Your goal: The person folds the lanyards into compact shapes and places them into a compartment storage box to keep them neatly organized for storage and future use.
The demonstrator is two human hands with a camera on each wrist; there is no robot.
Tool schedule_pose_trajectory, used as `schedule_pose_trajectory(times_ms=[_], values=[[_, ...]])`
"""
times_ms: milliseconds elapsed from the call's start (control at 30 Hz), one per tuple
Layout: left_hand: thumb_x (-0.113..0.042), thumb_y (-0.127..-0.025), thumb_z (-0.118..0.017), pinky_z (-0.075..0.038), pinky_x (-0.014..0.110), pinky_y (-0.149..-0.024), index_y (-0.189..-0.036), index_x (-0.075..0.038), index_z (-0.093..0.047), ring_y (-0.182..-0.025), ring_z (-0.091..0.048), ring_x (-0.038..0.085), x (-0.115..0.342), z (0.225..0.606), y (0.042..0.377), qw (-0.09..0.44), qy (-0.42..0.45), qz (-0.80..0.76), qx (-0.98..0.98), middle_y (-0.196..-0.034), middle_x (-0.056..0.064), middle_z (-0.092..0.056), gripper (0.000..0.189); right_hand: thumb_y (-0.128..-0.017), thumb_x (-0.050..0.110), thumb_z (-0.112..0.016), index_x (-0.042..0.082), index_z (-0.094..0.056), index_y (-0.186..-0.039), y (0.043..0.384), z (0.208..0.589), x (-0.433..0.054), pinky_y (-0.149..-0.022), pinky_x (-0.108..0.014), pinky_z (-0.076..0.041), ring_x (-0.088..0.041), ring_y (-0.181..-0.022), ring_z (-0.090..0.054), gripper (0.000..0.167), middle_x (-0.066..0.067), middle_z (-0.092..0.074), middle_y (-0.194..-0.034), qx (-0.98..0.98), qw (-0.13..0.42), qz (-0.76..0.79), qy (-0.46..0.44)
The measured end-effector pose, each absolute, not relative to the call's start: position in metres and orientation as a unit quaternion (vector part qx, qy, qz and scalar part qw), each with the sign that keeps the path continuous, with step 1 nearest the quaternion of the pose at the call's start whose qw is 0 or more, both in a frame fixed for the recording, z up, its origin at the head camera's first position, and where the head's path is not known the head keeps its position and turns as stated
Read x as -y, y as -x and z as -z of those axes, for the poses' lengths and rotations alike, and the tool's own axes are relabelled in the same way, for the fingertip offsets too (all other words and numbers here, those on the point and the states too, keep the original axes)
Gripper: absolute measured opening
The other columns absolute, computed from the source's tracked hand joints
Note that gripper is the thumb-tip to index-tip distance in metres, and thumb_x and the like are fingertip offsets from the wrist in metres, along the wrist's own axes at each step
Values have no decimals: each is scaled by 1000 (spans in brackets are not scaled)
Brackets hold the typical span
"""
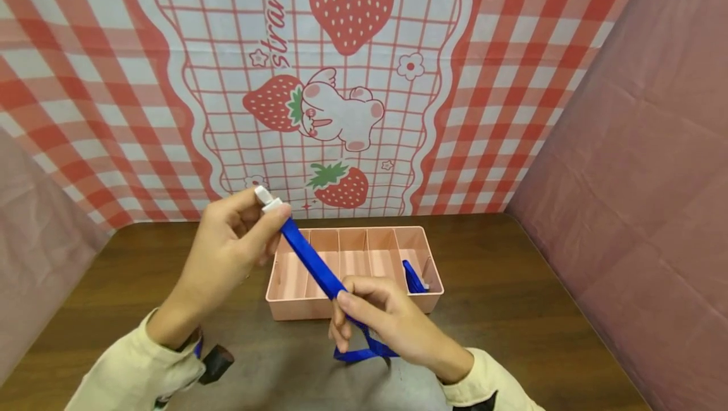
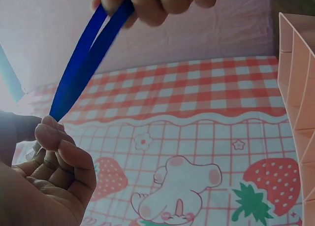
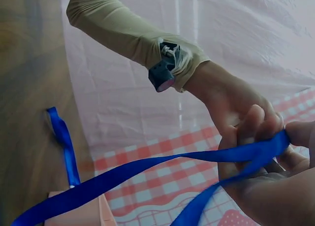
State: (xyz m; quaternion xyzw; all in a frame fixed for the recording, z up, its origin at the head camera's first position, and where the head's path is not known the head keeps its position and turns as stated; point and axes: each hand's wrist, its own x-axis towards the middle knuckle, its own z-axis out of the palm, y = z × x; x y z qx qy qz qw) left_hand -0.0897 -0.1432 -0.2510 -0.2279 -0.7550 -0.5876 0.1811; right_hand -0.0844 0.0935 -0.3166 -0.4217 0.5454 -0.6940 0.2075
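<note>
A blue lanyard with a white plastic clip at its upper end is stretched slantwise between both hands. My left hand pinches the clip end between thumb and fingers. Lower down, my right hand grips the strap, whose loose loop hangs below that hand. The left wrist view shows the two blue bands running together from one hand to the other. Behind the hands stands a pink divided tray; folded blue strap lies in its rightmost compartment.
The tray rests on a dark wooden table. A red-and-white checked strawberry cloth hangs behind it, with pink cloth at the right side. A small dark device is worn at the left wrist.
</note>
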Motion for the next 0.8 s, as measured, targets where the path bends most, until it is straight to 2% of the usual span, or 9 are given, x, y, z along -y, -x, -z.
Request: schedule_pose_trajectory(times_ms=[167,267,367,567,800], values=[[-13,-100,-61,-36,29,-34,-86,-5,-63,-42,-45,17,152,255,89,182,207,599,752,-56,9,-52,16,-108,7,-39,-6,-57,-88,83,327,-99,-76,-34,-57,-14,-78,-66,30,-33,-56,-81,-561,226,677,419],[-12,-100,-61,-35,31,-34,-85,-3,-62,-42,-45,16,159,256,89,192,201,602,749,-56,8,-53,18,-108,7,-38,-6,-57,-88,82,333,-104,-75,-33,-56,-14,-79,-65,30,-33,-56,-80,-567,234,673,413],[-11,-100,-61,-36,31,-37,-84,-3,-62,-42,-46,17,165,258,87,203,194,598,751,-56,8,-53,19,-108,7,-38,-5,-55,-86,81,339,-109,-71,-28,-54,-11,-75,-62,31,-31,-53,-75,-575,237,670,405],[-11,-100,-60,-38,31,-40,-83,-1,-61,-45,-47,18,174,268,83,202,182,601,751,-57,8,-52,20,-108,7,-39,-2,-56,-82,78,348,-121,-58,-19,-45,-4,-66,-52,32,-25,-48,-68,-616,212,648,396],[-8,-99,-60,-27,32,-35,-83,5,-58,-43,-44,15,189,284,79,211,147,661,705,-56,5,-53,21,-106,3,-42,3,-60,-80,76,359,-140,-51,-24,-42,-1,-65,-49,31,-18,-49,-66,-662,182,609,397]])
